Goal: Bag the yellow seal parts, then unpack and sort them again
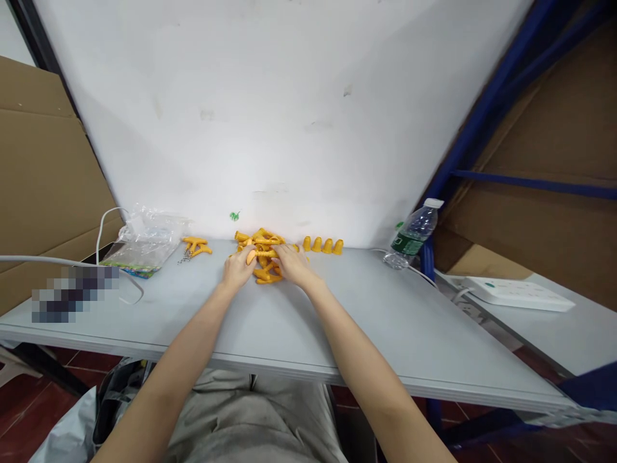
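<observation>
Both my hands reach to a heap of orange plastic pieces [260, 239] at the far middle of the grey table [289, 328]. My left hand [238, 267] wears an orange finger cot on one fingertip and rests on the heap's left side, fingers curled onto the pieces. My right hand [293, 263] lies on the heap's right side, fingers bent over an orange piece. What each hand grips is too small to name. Several orange cone caps [322, 245] stand in a row just right of the heap.
A clear plastic bag [147, 241] lies at the back left, with an orange piece on a key chain [195, 247] beside it. A water bottle [413, 235] lies at the back right. A white power strip [511, 292] sits on the right table. White wall behind.
</observation>
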Tool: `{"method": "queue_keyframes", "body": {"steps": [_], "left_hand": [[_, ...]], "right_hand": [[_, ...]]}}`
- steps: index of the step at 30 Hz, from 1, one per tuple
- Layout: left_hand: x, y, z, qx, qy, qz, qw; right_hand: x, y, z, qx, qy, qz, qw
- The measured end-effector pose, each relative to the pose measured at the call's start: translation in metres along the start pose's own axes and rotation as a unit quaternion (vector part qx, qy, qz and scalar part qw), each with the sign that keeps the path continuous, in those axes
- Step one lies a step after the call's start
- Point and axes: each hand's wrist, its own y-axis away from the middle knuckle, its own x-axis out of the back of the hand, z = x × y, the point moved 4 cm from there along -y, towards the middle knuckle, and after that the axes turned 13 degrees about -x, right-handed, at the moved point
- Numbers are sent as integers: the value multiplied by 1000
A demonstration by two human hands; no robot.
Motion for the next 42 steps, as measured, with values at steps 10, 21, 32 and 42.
{"method": "queue_keyframes", "body": {"steps": [10,21,32,42], "left_hand": [[-2,-1,-4,19,59,22,998],[1,0,-15,77,51,47,995],[0,-3,-36,130,129,148,972],[-9,-6,-53,190,248,201,928]], "right_hand": [[4,-2,3,-37,36,71,996],[1,-5,46,-140,-22,157,977],[-36,19,146,-470,-126,70,871],[-51,18,147,-474,-135,-5,870]]}}
